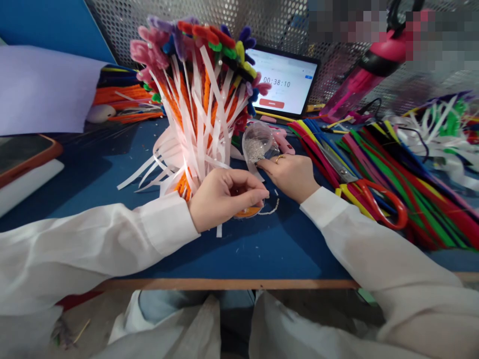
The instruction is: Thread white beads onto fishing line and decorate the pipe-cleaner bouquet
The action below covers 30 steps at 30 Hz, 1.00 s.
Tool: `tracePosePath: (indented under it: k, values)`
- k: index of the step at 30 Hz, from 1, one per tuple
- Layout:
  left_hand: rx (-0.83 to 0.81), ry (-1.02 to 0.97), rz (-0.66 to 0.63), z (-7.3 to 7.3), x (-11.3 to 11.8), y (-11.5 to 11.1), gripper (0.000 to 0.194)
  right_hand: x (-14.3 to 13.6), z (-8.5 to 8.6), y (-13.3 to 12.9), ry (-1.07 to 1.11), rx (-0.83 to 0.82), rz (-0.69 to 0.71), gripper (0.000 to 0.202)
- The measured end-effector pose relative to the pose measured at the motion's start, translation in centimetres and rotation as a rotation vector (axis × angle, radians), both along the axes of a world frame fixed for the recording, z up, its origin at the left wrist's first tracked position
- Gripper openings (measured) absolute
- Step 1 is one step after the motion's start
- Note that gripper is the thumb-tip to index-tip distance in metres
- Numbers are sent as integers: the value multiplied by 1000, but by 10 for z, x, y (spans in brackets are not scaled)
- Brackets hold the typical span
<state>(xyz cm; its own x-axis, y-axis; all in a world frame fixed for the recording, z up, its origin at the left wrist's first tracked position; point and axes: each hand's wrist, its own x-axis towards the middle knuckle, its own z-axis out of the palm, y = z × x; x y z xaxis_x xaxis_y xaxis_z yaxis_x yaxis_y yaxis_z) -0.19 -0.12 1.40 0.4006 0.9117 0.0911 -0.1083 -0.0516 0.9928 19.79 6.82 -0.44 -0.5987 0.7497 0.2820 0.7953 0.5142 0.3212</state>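
My left hand [228,197] is closed in a pinch, thumb and forefinger together; whatever is between the fingertips is too small to make out. Just below it lies a short string of small silvery beads [277,205], curving over the blue table. Partly under the same hand sits a flat orange thing [247,213]. My right hand [290,174] has its fingers drawn together at the mouth of a clear plastic cup [258,134] with small silvery beads in it. Its fingertips touch the beads, and anything held there is hidden.
Behind my left hand stands a bunch of pipe-cleaner flowers [202,99] with white ribbons. Orange-handled scissors [385,199] lie on coloured pipe cleaners [419,184] at right. A timer tablet [284,82] and pink bottle [359,75] stand behind; a phone [26,154] is at left.
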Motion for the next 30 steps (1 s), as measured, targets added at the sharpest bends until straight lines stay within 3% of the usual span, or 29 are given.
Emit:
tracePosePath:
  k: [8, 13, 15, 18, 21, 25, 30]
  values:
    - [-7, 0, -6, 1, 0, 0, 26, 0, -1, 2, -10, 16, 20, 32]
    - [-20, 9, 5, 1, -1, 0, 26, 7, -1, -2, 404, 35, 75, 31]
    - [-16, 17, 15, 1, -1, 0, 25, 8, 4, -9, 695, -87, 128, 26]
    - [-1, 13, 36, 0, -1, 0, 24, 6, 13, -23, 1152, -555, 162, 21]
    - [11, -4, 52, -3, -2, 1, 22, 0, 16, -33, 1516, -891, 184, 24]
    - [3, -22, 49, -3, -3, 1, 23, -6, 12, -38, 1645, -1121, 194, 26]
    - [-4, -21, 51, -3, -3, 0, 26, -6, 9, -38, 1643, -1168, 198, 26]
